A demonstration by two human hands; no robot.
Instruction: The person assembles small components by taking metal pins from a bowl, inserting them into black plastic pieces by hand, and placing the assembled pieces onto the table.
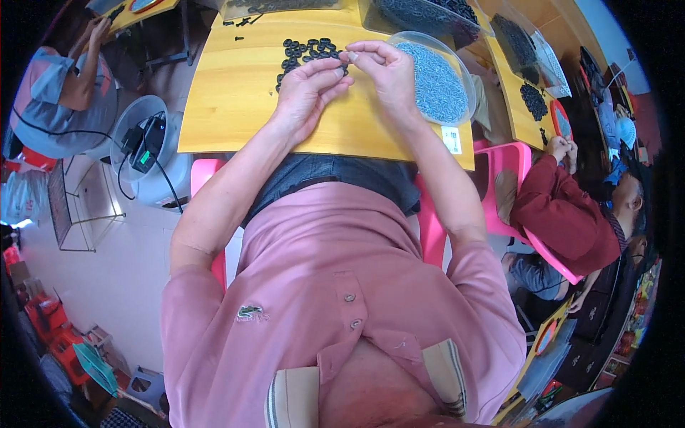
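Both my hands meet over the yellow table (228,107), beside a loose heap of small black round parts (307,50). The fingers of my left hand (307,93) are curled and pressed together at the heap's near edge. Thumb and forefinger of my right hand (389,75) pinch close to the left fingertips. Whatever sits between the fingertips is too small and covered to name. Just right of my right hand stands a round clear tub (467,89) full of small silvery screws (435,82).
Clear bins (389,25) of dark parts line the table's far edge. A few black screw-like pieces (240,38) lie at the far left. A white bucket (143,114) with cables stands left of the table. People work at both sides, one in a dark red sleeve (564,214).
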